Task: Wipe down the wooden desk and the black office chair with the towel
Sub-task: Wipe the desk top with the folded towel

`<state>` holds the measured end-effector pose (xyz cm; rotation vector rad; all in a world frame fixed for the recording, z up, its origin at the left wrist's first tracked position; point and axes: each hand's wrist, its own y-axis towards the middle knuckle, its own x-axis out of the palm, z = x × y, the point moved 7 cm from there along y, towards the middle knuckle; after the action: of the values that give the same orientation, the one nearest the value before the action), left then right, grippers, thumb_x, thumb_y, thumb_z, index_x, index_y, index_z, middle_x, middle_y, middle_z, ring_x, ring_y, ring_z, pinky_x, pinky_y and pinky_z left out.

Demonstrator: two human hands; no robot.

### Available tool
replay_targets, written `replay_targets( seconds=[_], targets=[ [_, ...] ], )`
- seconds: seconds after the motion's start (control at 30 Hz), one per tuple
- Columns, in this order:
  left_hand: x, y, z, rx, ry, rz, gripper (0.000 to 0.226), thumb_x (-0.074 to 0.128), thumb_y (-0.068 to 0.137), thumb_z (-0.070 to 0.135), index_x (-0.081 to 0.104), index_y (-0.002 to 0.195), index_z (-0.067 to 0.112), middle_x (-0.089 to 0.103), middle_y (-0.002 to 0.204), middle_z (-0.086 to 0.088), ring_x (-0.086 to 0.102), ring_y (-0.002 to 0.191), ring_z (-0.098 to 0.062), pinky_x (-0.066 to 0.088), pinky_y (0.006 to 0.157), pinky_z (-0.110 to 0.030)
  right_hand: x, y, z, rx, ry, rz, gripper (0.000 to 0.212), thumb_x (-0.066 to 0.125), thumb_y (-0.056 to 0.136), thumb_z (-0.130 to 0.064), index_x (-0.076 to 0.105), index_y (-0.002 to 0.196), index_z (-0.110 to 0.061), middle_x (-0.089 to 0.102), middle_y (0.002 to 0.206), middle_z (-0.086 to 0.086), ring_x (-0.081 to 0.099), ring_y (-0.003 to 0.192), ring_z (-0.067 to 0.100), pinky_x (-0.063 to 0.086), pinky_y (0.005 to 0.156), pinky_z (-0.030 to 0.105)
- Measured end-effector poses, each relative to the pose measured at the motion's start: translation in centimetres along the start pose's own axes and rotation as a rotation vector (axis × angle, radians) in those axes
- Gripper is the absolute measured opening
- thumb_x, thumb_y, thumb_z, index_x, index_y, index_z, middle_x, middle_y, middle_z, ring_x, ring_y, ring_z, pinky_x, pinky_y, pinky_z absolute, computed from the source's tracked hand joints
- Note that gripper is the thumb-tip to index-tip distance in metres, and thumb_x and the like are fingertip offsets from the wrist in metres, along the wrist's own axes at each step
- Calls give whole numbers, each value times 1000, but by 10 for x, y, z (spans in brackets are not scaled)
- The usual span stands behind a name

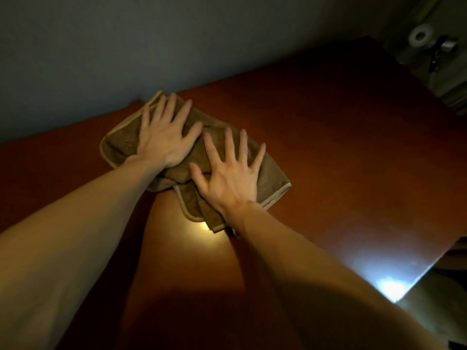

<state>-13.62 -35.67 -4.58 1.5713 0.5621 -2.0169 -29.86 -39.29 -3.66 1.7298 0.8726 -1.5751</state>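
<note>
My left hand (pixel 161 137) and right hand (pixel 227 178) press flat on a brown towel (pixel 271 173) spread over the wooden desk (pixel 341 147), in a dimly lit room. All the fingers lie straight and fanned apart, palms down on the cloth, gripping nothing.

The towel is a soft, nubby terry in a muted olive-brown, finished with a narrow pale beige binding along its edges. It is loosely folded into several layers (the folds bunch up in a ridge between my two thumbs), and one rounded corner of a lower layer pokes out toward me beneath my right wrist. It sits toward the desk's far left corner, its farthest corner touching the back edge where the desk meets the grey-blue wall (pixel 101 46). My left hand covers the far half, my right hand the near half.

The desk top is a glossy reddish brown; a warm glare shines on it just beside the towel's near edge, and a cooler white glare sits at the desk's right edge. Past the far right corner, a blurred white roll of paper (pixel 420 36) is visible.
</note>
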Motion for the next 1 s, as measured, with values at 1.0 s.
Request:
replay_targets(
  seconds=[1.0],
  targets=[
    [-20, -334, -114, -140, 70, 26, 77, 18, 101, 61, 4, 165, 20, -3, 172, -14, -5, 158, -30, -3, 126, -57, 19, -269, -188, -93, 78, -15, 64, 21, 104, -66, 27, 160, -35, 22, 168, 0, 7, 158, 25, 6, 123, 61]
  ],
)
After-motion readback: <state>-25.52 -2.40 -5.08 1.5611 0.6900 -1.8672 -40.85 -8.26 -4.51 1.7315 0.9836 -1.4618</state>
